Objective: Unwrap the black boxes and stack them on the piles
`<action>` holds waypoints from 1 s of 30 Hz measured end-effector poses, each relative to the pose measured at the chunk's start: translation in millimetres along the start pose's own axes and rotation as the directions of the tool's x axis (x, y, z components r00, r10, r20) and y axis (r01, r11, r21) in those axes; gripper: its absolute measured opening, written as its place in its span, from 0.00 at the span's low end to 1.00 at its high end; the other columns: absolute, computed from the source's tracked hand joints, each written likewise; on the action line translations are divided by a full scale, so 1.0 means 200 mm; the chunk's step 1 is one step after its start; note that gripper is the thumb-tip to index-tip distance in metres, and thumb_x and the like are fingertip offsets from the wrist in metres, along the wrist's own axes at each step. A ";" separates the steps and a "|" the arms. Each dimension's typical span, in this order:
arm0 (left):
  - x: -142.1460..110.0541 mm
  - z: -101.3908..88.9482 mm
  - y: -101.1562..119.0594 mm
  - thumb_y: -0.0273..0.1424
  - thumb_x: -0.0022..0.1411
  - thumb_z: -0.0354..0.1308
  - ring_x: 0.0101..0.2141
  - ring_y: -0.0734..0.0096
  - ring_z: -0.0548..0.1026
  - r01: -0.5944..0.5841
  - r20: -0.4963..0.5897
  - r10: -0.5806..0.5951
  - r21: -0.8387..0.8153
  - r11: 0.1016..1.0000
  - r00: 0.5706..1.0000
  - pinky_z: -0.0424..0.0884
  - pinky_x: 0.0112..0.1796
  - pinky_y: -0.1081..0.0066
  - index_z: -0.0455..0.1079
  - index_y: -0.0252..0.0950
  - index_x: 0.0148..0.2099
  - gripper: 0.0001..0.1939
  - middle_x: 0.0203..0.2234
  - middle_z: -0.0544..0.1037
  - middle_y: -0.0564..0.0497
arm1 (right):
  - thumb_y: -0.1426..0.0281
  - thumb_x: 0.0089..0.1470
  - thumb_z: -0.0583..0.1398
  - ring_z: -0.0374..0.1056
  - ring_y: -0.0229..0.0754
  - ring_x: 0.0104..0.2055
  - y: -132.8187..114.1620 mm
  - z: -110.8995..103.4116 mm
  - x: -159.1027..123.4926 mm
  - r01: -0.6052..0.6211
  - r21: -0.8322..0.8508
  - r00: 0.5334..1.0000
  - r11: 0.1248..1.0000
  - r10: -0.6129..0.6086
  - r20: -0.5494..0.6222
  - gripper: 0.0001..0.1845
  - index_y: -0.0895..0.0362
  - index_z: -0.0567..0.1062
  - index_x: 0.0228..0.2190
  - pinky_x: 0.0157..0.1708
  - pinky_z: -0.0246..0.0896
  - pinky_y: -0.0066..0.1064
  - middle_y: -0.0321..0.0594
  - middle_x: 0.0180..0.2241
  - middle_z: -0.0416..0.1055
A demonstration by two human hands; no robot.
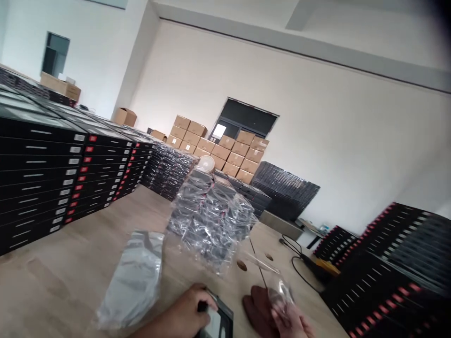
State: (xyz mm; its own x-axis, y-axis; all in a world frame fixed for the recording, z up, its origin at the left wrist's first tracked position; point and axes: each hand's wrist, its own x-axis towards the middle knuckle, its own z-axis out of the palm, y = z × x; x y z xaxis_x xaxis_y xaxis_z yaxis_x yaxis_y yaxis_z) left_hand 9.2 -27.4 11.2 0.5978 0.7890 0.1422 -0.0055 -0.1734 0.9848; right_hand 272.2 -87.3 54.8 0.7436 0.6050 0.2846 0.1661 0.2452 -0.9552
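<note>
At the bottom of the head view, my left hand point(190, 311) grips a flat black box point(225, 313) with a pale panel on top, thumb and fingers closed at its near left side. The box is partly cut off by the frame's lower edge. To the right, my right hand point(294, 323) pinches a clear plastic bag point(280, 288), which stands up from the fingers. A dark red-brown object point(259, 305) lies beside this hand; its kind is unclear. A pile of clear plastic bags point(132, 281) rests on the table left of my left hand.
Plastic-wrapped black boxes point(214, 216) stand ahead on the wooden table point(84, 263). Tall stacks of black boxes rise at left point(38, 173) and right point(373, 277). A black cable point(299, 270) lies near two table holes. Cardboard cartons point(221, 152) are piled by the back wall.
</note>
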 end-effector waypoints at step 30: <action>0.02 -0.09 0.02 0.43 0.48 0.61 0.36 0.64 0.71 0.105 -0.018 -0.111 -0.206 0.973 0.994 0.64 0.38 0.72 0.76 0.35 0.26 0.15 0.34 0.77 0.50 | 0.67 0.56 0.57 0.69 0.42 0.34 -0.04 0.18 -0.34 0.744 -0.311 0.559 0.591 -0.296 0.775 0.07 0.50 0.76 0.35 0.35 0.65 0.31 0.37 0.28 0.72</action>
State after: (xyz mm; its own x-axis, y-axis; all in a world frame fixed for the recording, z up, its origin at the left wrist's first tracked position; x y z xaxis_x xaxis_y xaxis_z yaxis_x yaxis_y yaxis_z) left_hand -3.1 -14.5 16.9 0.5797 0.8141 0.0337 -0.1081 0.0358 0.9935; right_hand 196.7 -102.9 45.6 -0.1352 0.8523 0.5052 0.8529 0.3597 -0.3785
